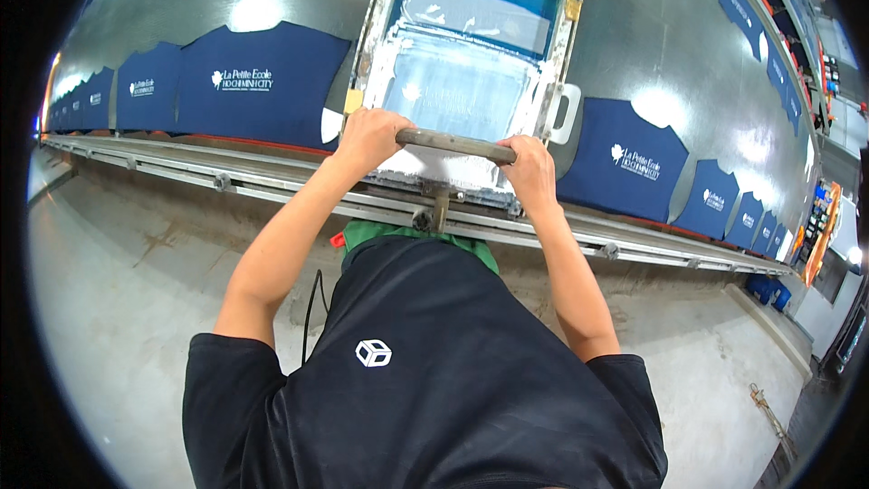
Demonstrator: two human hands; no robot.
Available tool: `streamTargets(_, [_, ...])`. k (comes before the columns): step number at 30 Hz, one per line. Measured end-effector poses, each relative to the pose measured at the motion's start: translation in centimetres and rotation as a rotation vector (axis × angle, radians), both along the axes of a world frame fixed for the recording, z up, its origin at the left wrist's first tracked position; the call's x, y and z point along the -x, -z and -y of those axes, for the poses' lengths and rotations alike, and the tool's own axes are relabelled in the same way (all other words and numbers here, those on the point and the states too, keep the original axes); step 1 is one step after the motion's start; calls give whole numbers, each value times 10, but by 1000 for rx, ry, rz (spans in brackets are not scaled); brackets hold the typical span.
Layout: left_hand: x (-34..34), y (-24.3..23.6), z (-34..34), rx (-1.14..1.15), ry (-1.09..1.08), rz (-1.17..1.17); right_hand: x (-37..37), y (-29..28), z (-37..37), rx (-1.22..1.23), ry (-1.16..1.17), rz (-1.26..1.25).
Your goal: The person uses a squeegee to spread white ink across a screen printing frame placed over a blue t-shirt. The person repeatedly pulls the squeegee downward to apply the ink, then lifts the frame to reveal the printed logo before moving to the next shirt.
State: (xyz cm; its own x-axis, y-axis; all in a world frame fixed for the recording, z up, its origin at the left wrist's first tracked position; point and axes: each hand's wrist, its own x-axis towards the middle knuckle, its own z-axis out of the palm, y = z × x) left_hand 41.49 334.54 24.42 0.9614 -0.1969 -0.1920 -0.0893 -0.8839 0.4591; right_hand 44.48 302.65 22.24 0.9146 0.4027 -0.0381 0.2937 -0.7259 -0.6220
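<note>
A long squeegee (457, 145) with a grey-brown bar spans the near end of a screen-printing frame (563, 32). Its left end is gripped by my left hand (369, 139), fingers closed round it. My right hand (530, 168) is closed on the right end. White ink (425, 163) lies thick on the mesh below the bar and streaks farther up. The screen's mesh (453, 81) looks pale in the middle and blue toward the far end. Whatever lies under the screen is mostly hidden, and the squeegee's blade cannot be made out clearly.
Navy fabric pieces with white prints (262, 81) lie left of the frame, and more navy pieces (625, 163) to the right. A metal rail (308, 194) runs along the table's near edge, just before my body. A white handle (567, 114) juts from the frame's right side.
</note>
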Motion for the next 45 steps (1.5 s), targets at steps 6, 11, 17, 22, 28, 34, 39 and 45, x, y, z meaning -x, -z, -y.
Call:
streamTargets(6, [-158,-18,-10,-206,53,14,-157,-17,-6,87,-22,61])
streamTargets(11, [-158,3,-10,-197,63,105,-149,-11,-15,104,45,5])
streamTargets(17, [9,21,6,-61,-30,144,10,14,2,-54,57,172])
streamTargets(22, [44,-22,16,-229,123,98,45,0,9,-14,-14,43])
streamTargets(28, [-16,-1,37,-211,127,18,-13,-7,-15,84,-78,-15])
streamTargets(34, [-62,25,23,-120,215,-363,-62,8,-23,233,-221,-493])
streamTargets(39, [-119,6,7,124,173,-499,-101,0,6,-240,-19,-472])
streamTargets(45, [-172,-23,22,-67,92,-23,-125,72,71,-169,499,111])
